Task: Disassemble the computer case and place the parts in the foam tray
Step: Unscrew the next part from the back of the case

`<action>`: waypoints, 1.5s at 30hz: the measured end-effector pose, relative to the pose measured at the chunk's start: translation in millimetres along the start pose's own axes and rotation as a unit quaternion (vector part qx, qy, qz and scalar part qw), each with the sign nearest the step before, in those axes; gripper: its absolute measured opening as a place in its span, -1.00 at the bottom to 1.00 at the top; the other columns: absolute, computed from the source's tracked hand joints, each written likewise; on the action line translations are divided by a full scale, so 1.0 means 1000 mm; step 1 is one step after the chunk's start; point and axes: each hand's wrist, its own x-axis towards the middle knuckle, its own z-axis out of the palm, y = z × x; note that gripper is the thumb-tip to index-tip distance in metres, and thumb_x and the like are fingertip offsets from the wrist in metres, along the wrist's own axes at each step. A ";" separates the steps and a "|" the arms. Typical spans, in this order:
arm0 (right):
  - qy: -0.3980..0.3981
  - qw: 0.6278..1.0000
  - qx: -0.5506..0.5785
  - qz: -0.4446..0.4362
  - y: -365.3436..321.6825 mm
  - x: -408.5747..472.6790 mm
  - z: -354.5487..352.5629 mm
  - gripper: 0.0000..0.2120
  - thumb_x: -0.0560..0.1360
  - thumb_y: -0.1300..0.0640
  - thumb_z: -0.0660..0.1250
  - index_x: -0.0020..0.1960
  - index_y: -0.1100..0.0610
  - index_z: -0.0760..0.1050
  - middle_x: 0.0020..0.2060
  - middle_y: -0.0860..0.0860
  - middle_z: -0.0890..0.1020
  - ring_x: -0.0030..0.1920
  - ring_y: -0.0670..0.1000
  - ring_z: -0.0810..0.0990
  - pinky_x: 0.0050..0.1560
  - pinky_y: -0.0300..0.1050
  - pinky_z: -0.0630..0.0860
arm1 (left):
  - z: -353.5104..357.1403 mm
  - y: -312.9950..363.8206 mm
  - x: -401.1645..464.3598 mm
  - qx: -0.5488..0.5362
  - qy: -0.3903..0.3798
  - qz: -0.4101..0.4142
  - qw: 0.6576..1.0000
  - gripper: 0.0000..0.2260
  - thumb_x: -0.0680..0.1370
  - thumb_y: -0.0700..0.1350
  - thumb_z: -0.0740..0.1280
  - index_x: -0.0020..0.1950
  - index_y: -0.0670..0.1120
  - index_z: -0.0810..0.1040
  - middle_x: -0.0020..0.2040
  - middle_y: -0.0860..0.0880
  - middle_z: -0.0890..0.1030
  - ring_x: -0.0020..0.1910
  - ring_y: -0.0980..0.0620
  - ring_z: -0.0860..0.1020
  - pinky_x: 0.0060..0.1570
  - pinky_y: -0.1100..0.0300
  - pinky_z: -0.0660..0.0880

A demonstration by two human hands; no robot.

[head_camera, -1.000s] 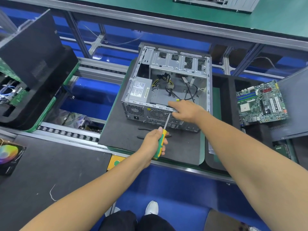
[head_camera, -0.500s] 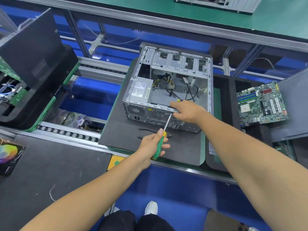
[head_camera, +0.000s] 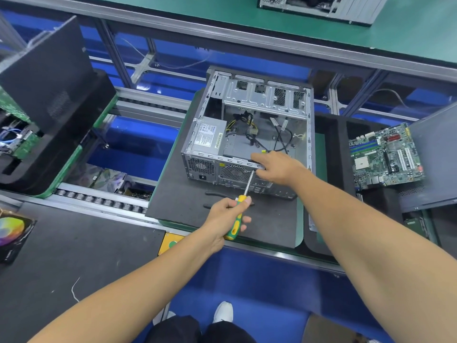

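Metal makes up the whole computer case [head_camera: 249,129], a bare grey tower lying on its side with the open face up, set on a dark foam mat [head_camera: 178,201] in the middle of the bench; its rear panel faces the person, showing a round fan grille and a smaller vented square with a power socket beneath. Inside, a silver power supply [head_camera: 209,137] with a printed label sits in the near left corner; black and yellow cables [head_camera: 249,125] lie loose on the floor of the case; a perforated drive cage spans the far end. The left hand [head_camera: 226,217] is curled round the green and yellow handle of a screwdriver [head_camera: 238,214], thumb along the top; the steel shaft slants up to the near top rail of the case, its tip meeting the rail right beside the right hand. The right hand [head_camera: 278,168] rests on that rail, fingers bent over the edge and gripping it, index finger stretched along the metal. To the right, a green motherboard [head_camera: 385,157] lies tilted on the black foam tray [head_camera: 331,134], well apart from the case; a dark side panel [head_camera: 435,157] leans just beyond it. Another black foam tray [head_camera: 49,144] stands at the far left.
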 end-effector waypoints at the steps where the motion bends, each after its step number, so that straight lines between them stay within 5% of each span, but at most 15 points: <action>1: -0.001 1.000 -0.005 0.000 0.000 0.000 0.000 -0.88 0.42 -0.03 0.12 -0.14 -0.04 0.18 -0.40 0.04 0.44 -0.40 0.04 0.38 -0.41 -0.05 0.19 | 0.001 -0.001 0.000 0.010 -0.012 0.001 1.000 -0.67 0.51 0.10 0.52 -0.06 -0.12 0.53 -0.22 -0.04 0.64 -0.25 0.03 0.70 -0.41 0.20 0.56; 3: 0.000 1.000 -0.016 -0.004 0.000 -0.001 0.000 -0.88 0.44 -0.03 0.11 -0.11 -0.02 0.20 -0.39 0.05 0.45 -0.39 0.03 0.39 -0.40 -0.04 0.19 | 0.003 -0.003 -0.002 0.033 -0.035 -0.008 0.999 -0.64 0.60 0.19 0.36 0.01 -0.12 0.62 -0.23 -0.01 0.67 -0.19 0.01 0.73 -0.38 0.18 0.58; 7: 0.001 1.000 -0.019 -0.005 0.000 -0.001 0.000 -0.87 0.43 -0.04 0.10 -0.11 -0.01 0.20 -0.39 0.05 0.45 -0.40 0.02 0.39 -0.41 -0.05 0.17 | 0.006 0.001 -0.004 0.036 -0.041 -0.024 0.998 -0.54 0.69 0.22 0.18 0.09 -0.12 0.67 -0.31 0.04 0.59 -0.41 0.10 0.52 -0.44 0.24 0.44; 12: 0.000 1.000 -0.018 -0.004 0.000 -0.001 0.000 -0.87 0.43 -0.03 0.10 -0.11 -0.01 0.20 -0.39 0.05 0.45 -0.39 0.02 0.39 -0.41 -0.06 0.17 | 0.006 0.007 -0.007 0.039 -0.001 0.011 0.999 -0.59 0.51 0.09 0.53 0.13 -0.13 0.46 -0.08 -0.04 0.57 -0.43 0.13 0.48 -0.51 0.24 0.38; 15: -0.002 1.000 -0.018 -0.004 -0.001 -0.001 -0.001 -0.87 0.43 -0.03 0.10 -0.11 0.00 0.21 -0.40 0.05 0.44 -0.40 0.02 0.38 -0.41 -0.06 0.16 | 0.004 0.006 -0.006 0.025 0.015 0.025 0.999 -0.63 0.48 0.01 0.57 0.04 -0.15 0.48 -0.15 -0.07 0.57 -0.41 0.12 0.58 -0.48 0.24 0.49; 19: -0.005 1.000 -0.017 0.006 -0.002 -0.002 -0.002 -0.86 0.44 0.00 0.13 -0.15 -0.03 0.15 -0.41 0.06 0.42 -0.41 0.03 0.36 -0.41 -0.05 0.19 | 0.007 0.004 -0.007 0.030 -0.028 0.027 0.999 -0.68 0.64 0.12 0.35 0.00 -0.14 0.59 -0.23 -0.01 0.67 -0.25 0.04 0.71 -0.33 0.16 0.64; 23: -0.007 1.000 -0.009 0.003 -0.003 -0.002 -0.003 -0.86 0.46 0.03 0.16 -0.14 -0.01 0.18 -0.42 0.05 0.41 -0.41 0.04 0.36 -0.41 -0.05 0.18 | 0.010 0.005 -0.008 0.038 -0.053 -0.019 0.998 -0.54 0.73 0.15 0.11 0.07 -0.14 0.66 -0.32 0.05 0.65 -0.42 0.07 0.55 -0.44 0.22 0.49; 28: -0.009 1.000 -0.012 0.005 -0.003 -0.002 -0.004 -0.87 0.47 0.03 0.16 -0.13 -0.01 0.19 -0.41 0.06 0.41 -0.41 0.04 0.36 -0.40 -0.05 0.19 | 0.009 0.007 -0.006 0.019 -0.012 -0.004 1.000 -0.57 0.58 0.22 0.38 0.16 -0.12 0.46 -0.12 -0.01 0.56 -0.44 0.10 0.47 -0.53 0.23 0.37; 31: -0.009 1.000 -0.013 0.003 -0.003 -0.002 -0.004 -0.88 0.47 0.04 0.16 -0.12 0.01 0.21 -0.42 0.05 0.41 -0.42 0.05 0.35 -0.41 -0.05 0.17 | 0.008 0.003 -0.004 0.032 0.010 0.027 0.999 -0.57 0.51 0.09 0.53 0.11 -0.15 0.44 -0.05 -0.06 0.56 -0.41 0.14 0.55 -0.52 0.24 0.43; 36: -0.004 1.000 -0.015 0.000 -0.003 -0.001 -0.002 -0.87 0.47 0.03 0.16 -0.12 0.00 0.20 -0.41 0.05 0.42 -0.42 0.04 0.37 -0.41 -0.05 0.17 | 0.004 0.000 -0.001 0.046 -0.021 0.028 0.998 -0.63 0.67 0.17 0.26 0.04 -0.13 0.62 -0.22 0.02 0.68 -0.27 0.05 0.69 -0.37 0.20 0.57; 40: -0.005 1.000 -0.010 -0.004 -0.002 -0.001 -0.002 -0.87 0.46 0.02 0.15 -0.14 -0.03 0.18 -0.42 0.05 0.42 -0.42 0.04 0.36 -0.41 -0.06 0.18 | 0.006 0.005 0.002 0.052 -0.029 -0.009 0.998 -0.54 0.70 0.20 0.17 0.13 -0.17 0.61 -0.32 0.04 0.62 -0.43 0.09 0.52 -0.45 0.24 0.44; 43: -0.002 1.000 -0.011 -0.007 -0.001 -0.001 -0.001 -0.87 0.44 0.00 0.13 -0.15 -0.03 0.16 -0.43 0.05 0.41 -0.43 0.04 0.34 -0.42 -0.06 0.15 | 0.009 0.004 0.000 0.072 -0.006 0.009 0.997 -0.50 0.54 0.27 0.40 0.18 -0.13 0.46 -0.26 -0.03 0.55 -0.44 0.09 0.46 -0.47 0.21 0.44; 45: -0.002 1.000 -0.012 -0.009 -0.001 0.000 -0.001 -0.87 0.44 0.00 0.13 -0.14 -0.04 0.17 -0.43 0.04 0.41 -0.43 0.03 0.36 -0.42 -0.06 0.14 | 0.008 0.001 -0.002 0.066 0.004 0.029 0.997 -0.48 0.48 0.14 0.54 0.20 -0.15 0.42 -0.12 -0.06 0.56 -0.42 0.14 0.51 -0.46 0.22 0.47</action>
